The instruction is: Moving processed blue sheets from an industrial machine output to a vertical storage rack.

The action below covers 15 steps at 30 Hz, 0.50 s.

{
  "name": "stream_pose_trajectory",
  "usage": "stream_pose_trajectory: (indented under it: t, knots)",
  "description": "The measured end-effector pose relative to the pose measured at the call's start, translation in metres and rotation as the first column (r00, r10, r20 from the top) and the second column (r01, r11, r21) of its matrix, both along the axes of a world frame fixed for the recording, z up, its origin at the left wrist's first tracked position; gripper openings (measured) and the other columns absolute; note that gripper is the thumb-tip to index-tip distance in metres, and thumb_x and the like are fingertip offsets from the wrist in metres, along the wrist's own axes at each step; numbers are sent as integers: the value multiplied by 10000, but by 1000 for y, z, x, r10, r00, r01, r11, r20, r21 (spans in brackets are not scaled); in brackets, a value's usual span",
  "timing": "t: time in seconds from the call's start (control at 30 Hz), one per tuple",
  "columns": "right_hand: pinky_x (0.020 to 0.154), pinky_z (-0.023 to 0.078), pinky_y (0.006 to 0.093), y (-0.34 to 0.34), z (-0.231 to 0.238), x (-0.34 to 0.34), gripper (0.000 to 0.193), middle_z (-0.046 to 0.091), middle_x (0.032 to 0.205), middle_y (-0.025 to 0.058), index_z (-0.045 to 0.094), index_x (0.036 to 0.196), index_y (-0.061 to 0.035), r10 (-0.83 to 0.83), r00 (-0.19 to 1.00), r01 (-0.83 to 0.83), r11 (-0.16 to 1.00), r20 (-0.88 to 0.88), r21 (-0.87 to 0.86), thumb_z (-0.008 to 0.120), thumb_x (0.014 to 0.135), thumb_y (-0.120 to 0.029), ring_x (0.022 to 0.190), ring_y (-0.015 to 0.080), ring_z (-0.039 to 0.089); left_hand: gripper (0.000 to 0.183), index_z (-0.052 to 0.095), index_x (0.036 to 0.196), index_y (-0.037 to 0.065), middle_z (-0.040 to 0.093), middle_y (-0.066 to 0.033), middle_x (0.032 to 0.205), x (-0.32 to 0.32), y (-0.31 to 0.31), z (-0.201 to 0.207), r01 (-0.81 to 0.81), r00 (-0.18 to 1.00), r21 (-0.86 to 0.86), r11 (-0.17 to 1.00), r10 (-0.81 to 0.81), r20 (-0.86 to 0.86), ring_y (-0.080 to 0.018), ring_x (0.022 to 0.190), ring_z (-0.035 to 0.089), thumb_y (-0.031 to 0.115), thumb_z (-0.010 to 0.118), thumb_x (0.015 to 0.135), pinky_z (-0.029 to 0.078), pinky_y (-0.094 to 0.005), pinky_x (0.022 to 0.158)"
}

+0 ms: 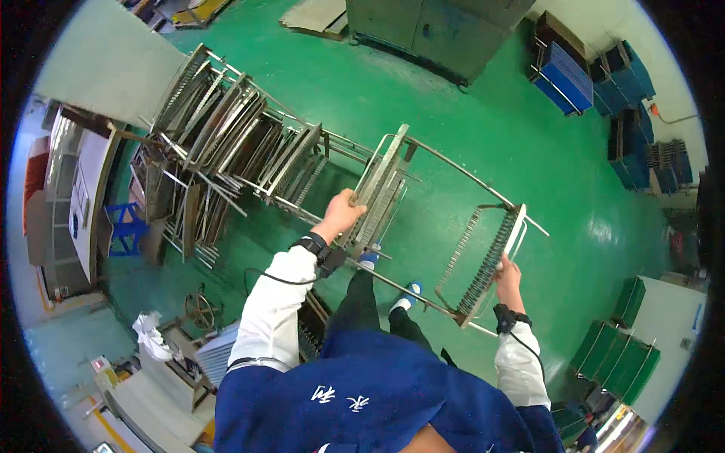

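In front of me is a metal rack frame (453, 167) with two long rods joining slotted, comb-like ends. My left hand (341, 217) is wrapped round the bar of its left end (385, 175). At the opposite side my right hand (509, 279) grips the right end (491, 268), beside a row of coil-like teeth. The frame sits tilted above the green floor, above my feet. Just left of my left hand, a long row of similar metal racks (234, 128) stands packed together; whether the held frame touches it I cannot tell.
A large green metal cabinet (423, 30) stands at the far side. Blue crates (566, 79) line the far right wall, and green crates (615, 361) sit at the near right. A blue stool (127, 229) and a handwheel (200, 309) are on the left.
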State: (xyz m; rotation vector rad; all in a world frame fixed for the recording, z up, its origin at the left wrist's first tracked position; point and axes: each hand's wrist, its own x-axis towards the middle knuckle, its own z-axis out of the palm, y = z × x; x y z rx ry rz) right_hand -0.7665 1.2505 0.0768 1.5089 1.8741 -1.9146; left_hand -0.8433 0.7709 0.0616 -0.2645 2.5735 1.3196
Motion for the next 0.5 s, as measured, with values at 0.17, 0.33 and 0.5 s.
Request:
stream_pose_trajectory:
  t: [0.17,0.33,0.5]
  knots:
    - [430,312,280,-55,-16,-89,280,448,598,10,524,752,-34,152,988,-152,988,-6,24,693,778,-256,472,111,416,463,541,1018,-38,580,-95,685,-56,-15,-28,96,994,-21,995,-94,56,-176,605,553,230,738,696,453,-313,566]
    - [416,317,273,-66,-21,-139,250,465,604,0,532,745,-45,194,977,-199,979,91,49,689,778,-237,471,102,415,512,527,1075,-58,617,-164,777,-102,-10,9,-7,995,109,994,-4,99,-250,710,609,195,728,678,480,-346,646]
    - [402,335,267,-100,-24,-155,250,491,616,15,507,724,-50,198,977,-201,979,75,36,662,807,-227,468,89,409,536,528,1103,-53,596,-131,733,-129,-42,-1,6,998,16,1000,-7,59,-229,665,590,195,733,673,473,-337,616]
